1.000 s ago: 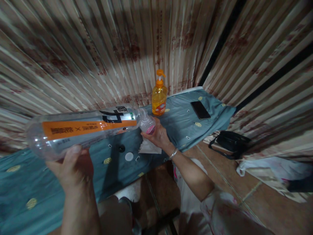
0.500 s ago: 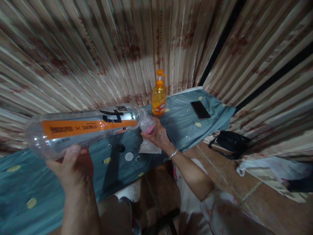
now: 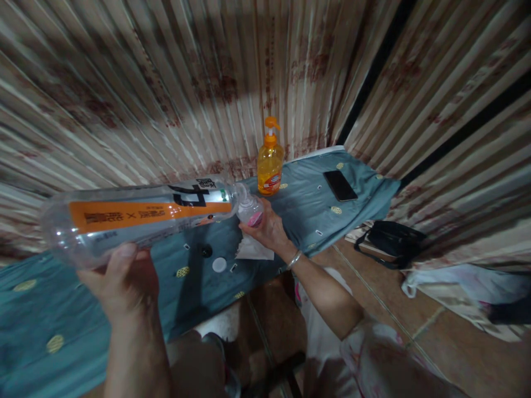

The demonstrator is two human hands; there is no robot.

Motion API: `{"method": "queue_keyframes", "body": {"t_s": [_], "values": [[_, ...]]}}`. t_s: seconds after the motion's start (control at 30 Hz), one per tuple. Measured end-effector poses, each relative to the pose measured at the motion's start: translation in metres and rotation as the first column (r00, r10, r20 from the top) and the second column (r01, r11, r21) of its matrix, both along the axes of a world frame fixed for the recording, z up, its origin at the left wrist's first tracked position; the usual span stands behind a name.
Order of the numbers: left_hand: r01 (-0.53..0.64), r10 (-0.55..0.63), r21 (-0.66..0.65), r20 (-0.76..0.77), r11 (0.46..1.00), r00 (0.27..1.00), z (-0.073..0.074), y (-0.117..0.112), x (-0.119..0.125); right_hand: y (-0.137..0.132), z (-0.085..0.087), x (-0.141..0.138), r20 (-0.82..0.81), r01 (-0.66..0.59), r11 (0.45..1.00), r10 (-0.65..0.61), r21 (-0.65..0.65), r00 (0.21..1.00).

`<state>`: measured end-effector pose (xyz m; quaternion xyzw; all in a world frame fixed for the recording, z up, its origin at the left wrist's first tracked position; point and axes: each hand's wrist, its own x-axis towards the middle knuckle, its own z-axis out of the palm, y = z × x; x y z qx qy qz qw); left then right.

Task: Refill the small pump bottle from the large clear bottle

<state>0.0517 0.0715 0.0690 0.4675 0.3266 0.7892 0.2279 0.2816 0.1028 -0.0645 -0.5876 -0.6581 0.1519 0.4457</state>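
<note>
My left hand is closed around the lower part of a large clear plastic bottle with an orange and silver label. The bottle lies nearly level, its neck pointing right. My right hand grips a small clear bottle with a pink mark, its mouth tilted up to the left. The two mouths meet, or almost do; I cannot tell whether they touch. On the cloth below lie a white round cap and a black cap. A white tissue lies under my right hand.
An orange pump bottle stands upright behind my right hand, near the pleated curtain. A black phone lies on the teal cloth-covered table at right. On the tiled floor sits a black bag.
The base of the large bottle has shifted very slightly left. Both hands keep their hold, and nothing else has visibly moved.
</note>
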Motion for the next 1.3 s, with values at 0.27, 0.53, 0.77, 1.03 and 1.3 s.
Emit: {"method": "queue_keyframes", "body": {"t_s": [0.27,0.53,0.77,1.03,1.3], "values": [[-0.006,0.006,0.001,0.009,1.0,1.0,-0.0021,0.0006,-0.0012,-0.0007,0.0001,0.0003,-0.03,-0.002,1.0,0.002,-0.002,1.0],[0.0,0.0,-0.003,0.04,1.0,0.999,0.0012,-0.0016,0.0014,-0.001,0.0019,0.0002,-0.022,-0.005,1.0,0.005,-0.007,1.0],[-0.005,0.005,0.0,0.015,1.0,1.0,0.0001,0.0016,-0.0012,-0.0011,0.0019,-0.0002,-0.021,-0.001,1.0,0.0,-0.02,1.0],[-0.009,0.008,0.014,0.014,1.0,1.0,-0.0046,0.0017,-0.0046,-0.0008,0.0006,-0.0004,-0.009,0.008,1.0,-0.008,-0.017,1.0],[0.002,-0.002,0.019,0.024,1.0,1.0,-0.0002,0.0031,-0.0028,-0.0017,0.0026,0.0007,-0.014,-0.013,1.0,0.013,-0.012,1.0]]}}
